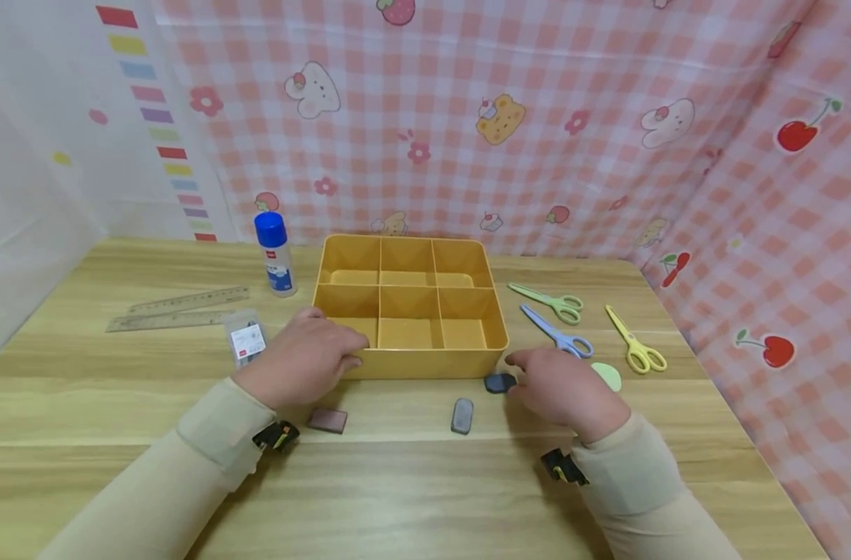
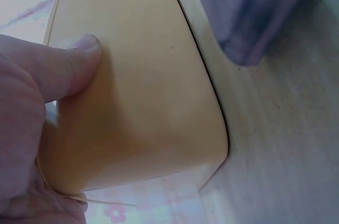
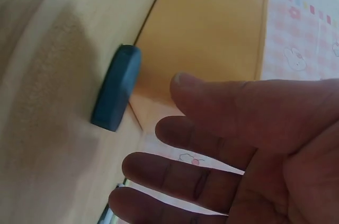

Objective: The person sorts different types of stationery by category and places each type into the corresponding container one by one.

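A yellow six-compartment storage box (image 1: 432, 364) stands on the table. My left hand (image 1: 302, 354) grips its front left corner, the thumb (image 2: 79, 68) pressing on the outer front wall. A reddish-brown eraser (image 1: 327, 420) lies below that hand. Near the box's front right corner is my right hand (image 1: 564, 389), its fingers fairly straight and holding nothing. In the right wrist view a dark blue eraser (image 3: 116, 89) lies just beyond those fingers, apart from them. A grey eraser (image 1: 462, 416) lies in front of the box.
Green (image 1: 548, 299), blue (image 1: 557, 333) and yellow scissors (image 1: 635, 342) lie to the right, with a pale green disc (image 1: 607, 376) partly behind my right hand. On the left are a blue-capped glue bottle (image 1: 274, 257), clear rulers (image 1: 173, 311) and a small labelled case (image 1: 245, 336).
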`<action>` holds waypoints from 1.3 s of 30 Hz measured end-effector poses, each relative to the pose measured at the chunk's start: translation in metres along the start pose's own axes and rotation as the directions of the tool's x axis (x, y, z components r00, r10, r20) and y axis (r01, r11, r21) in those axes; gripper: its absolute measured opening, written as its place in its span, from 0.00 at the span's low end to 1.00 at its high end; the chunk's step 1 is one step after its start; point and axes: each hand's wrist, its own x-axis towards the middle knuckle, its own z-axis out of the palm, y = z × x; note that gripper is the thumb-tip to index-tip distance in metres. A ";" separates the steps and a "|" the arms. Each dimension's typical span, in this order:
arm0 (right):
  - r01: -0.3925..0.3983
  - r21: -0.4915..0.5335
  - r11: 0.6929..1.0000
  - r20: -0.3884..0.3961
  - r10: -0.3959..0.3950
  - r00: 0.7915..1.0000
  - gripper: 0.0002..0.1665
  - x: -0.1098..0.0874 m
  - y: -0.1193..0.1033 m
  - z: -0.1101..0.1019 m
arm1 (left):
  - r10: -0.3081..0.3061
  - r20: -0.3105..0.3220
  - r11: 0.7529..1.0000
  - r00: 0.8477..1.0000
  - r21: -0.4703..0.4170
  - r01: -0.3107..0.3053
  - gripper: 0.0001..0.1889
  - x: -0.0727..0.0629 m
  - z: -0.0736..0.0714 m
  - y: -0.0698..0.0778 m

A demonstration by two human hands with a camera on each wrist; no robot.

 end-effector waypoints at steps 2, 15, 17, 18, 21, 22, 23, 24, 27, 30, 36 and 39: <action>0.018 -0.017 1.000 -0.016 -0.018 1.000 0.26 0.001 0.000 0.002 | 0.001 -0.002 1.000 1.000 0.001 -0.001 0.12 0.001 -0.001 0.000; 0.054 -0.054 0.997 -0.082 -0.058 0.995 0.11 0.008 -0.002 0.016 | -0.004 0.003 1.000 1.000 0.015 0.004 0.10 0.000 -0.002 0.003; 0.059 -0.059 0.997 -0.093 -0.064 0.994 0.11 0.008 -0.002 0.018 | -0.002 0.003 1.000 1.000 0.016 0.002 0.11 0.000 -0.002 0.003; 0.061 -0.069 0.996 -0.101 -0.068 0.993 0.11 0.007 -0.002 0.019 | -0.002 0.004 1.000 1.000 0.014 0.002 0.11 0.000 -0.002 0.003; 0.059 -0.089 0.994 -0.117 -0.069 0.991 0.09 0.008 -0.003 0.021 | -0.007 0.010 1.000 1.000 0.009 0.007 0.11 0.000 -0.001 0.003; 0.059 -0.094 0.994 -0.121 -0.071 0.990 0.07 0.008 -0.003 0.021 | -0.008 0.010 1.000 1.000 0.008 0.008 0.11 0.000 -0.002 0.003; 0.062 -0.101 0.993 -0.123 -0.074 0.990 0.05 0.008 -0.003 0.021 | -0.009 0.010 1.000 1.000 0.008 0.009 0.11 0.000 -0.002 0.003; 0.066 -0.107 0.992 -0.121 -0.079 0.989 0.03 0.009 -0.004 0.021 | -0.009 0.010 1.000 1.000 0.008 0.009 0.11 -0.001 -0.002 0.003; 0.070 -0.107 0.992 -0.104 -0.082 0.991 0.08 0.009 -0.004 0.021 | -0.006 0.007 1.000 1.000 0.014 0.006 0.11 -0.001 -0.002 0.003; 0.070 -0.104 0.992 -0.088 -0.079 0.993 0.11 0.008 -0.004 0.019 | 0.002 0.002 1.000 1.000 0.019 -0.002 0.11 0.000 -0.002 0.003; 0.078 -0.066 0.995 -0.081 -0.084 0.993 0.10 0.005 -0.008 0.014 | 0.009 -0.002 1.000 1.000 0.015 -0.008 0.11 -0.002 -0.001 0.002; 0.108 -0.044 0.993 -0.080 -0.111 0.991 0.09 0.002 -0.010 0.011 | 0.003 0.005 1.000 1.000 0.017 -0.003 0.11 -0.002 0.000 0.000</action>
